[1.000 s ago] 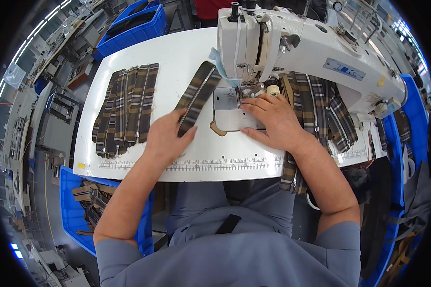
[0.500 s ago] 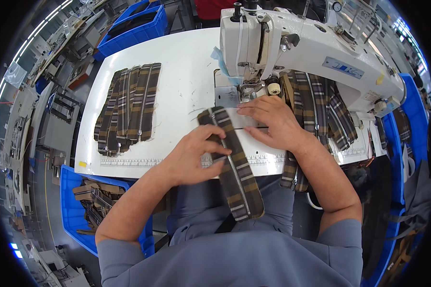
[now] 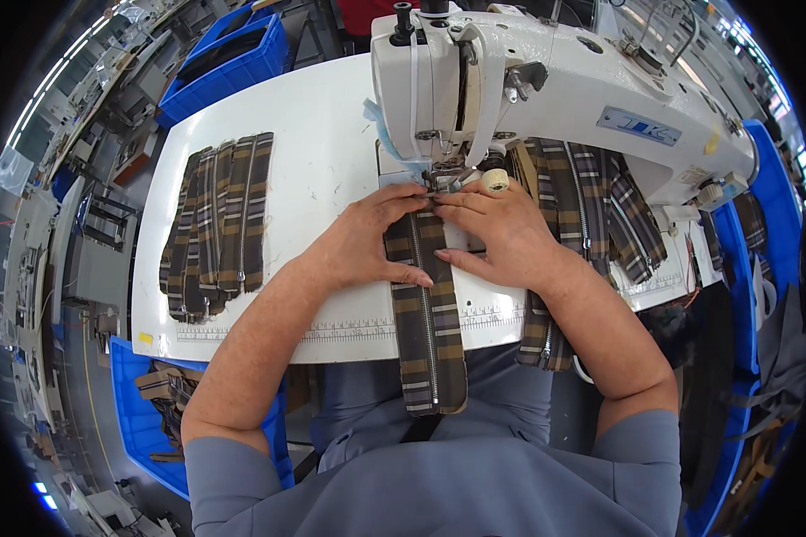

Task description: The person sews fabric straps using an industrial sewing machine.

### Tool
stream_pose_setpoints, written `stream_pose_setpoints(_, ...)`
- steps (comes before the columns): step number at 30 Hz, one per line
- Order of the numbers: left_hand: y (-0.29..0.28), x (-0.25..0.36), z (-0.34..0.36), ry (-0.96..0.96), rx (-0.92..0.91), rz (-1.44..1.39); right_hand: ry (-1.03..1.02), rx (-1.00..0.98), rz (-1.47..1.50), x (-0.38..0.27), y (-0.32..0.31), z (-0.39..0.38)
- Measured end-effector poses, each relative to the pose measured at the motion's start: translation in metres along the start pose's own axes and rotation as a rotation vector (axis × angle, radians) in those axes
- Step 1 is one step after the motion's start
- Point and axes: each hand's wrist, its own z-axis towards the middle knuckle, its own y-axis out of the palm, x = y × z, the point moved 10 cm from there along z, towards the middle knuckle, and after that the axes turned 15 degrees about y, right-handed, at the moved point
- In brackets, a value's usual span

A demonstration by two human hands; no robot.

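A dark plaid fabric strip with a metal zipper (image 3: 428, 331) runs lengthwise from the presser foot (image 3: 444, 177) of a white sewing machine (image 3: 394, 94) over the table's near edge toward my lap. My left hand (image 3: 367, 234) grips its far end from the left, fingertips just before the foot and thumb lying across the strip. From the right, my right hand (image 3: 501, 234) pinches the same end, its thumb pointing at the strip's right edge. The fingers of both hands nearly meet there. What lies directly under the fingertips is hidden.
Similar zippered strips (image 3: 219, 224) are stacked on the white table (image 3: 318, 188) at the left. More strips (image 3: 587, 210) lie under the machine arm, one hanging off the edge. Blue bins stand at the lower left (image 3: 139, 416), far left (image 3: 228, 67) and right (image 3: 739, 304).
My left hand has moved up and right to the strip's far end. The strip has straightened and its far end now reaches the presser foot. My right hand has come onto it.
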Motion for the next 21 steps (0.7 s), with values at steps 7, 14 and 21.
stream_pose_setpoints(7,-0.0032,-0.0051,0.0039,0.015,0.026,-0.053,0.031,0.008,-0.012,0.0019,0.0013,0.002)
stream_pose_setpoints(14,-0.004,-0.0036,0.0036,0.034,0.034,0.073,0.035,0.012,-0.04,-0.0019,-0.0027,0.0013)
stream_pose_setpoints(21,-0.0025,-0.0009,0.0017,0.062,0.055,0.068,0.047,-0.013,-0.033,-0.0012,-0.0012,0.0008)
